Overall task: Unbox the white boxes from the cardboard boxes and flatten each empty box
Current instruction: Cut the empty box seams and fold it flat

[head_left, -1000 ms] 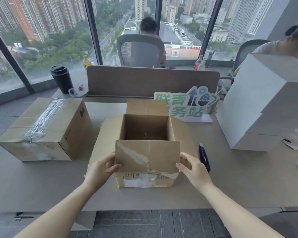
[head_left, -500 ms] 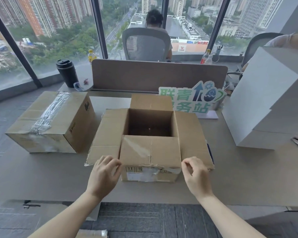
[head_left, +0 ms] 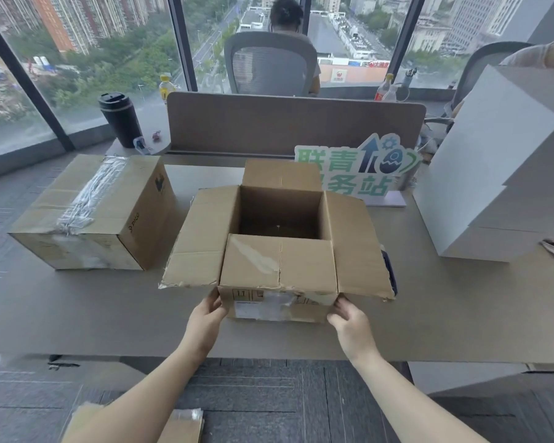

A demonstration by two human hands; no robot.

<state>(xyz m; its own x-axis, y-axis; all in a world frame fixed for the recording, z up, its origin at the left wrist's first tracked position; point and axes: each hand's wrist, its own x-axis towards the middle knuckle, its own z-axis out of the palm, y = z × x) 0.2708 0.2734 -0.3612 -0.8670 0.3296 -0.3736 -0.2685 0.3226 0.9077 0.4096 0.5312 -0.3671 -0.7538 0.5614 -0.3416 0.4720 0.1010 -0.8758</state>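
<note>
Grey table (head_left: 77, 314) before tall windows carries the work. At centre stands an open cardboard box (head_left: 279, 263), all four flaps folded outward, interior bare as far as visible. Left hand (head_left: 205, 318) touches the box's near-left lower corner, fingers relaxed, gripping nothing. Right hand (head_left: 349, 321) touches the near-right lower corner, fingers loosely extended, likewise holding nothing. A sealed, taped cardboard box (head_left: 93, 212) sits to the left, apart. Stacked white boxes (head_left: 493, 174) stand at the right. A black tumbler (head_left: 120, 119) stands far left; a green sign (head_left: 359, 167) behind the open box.
</note>
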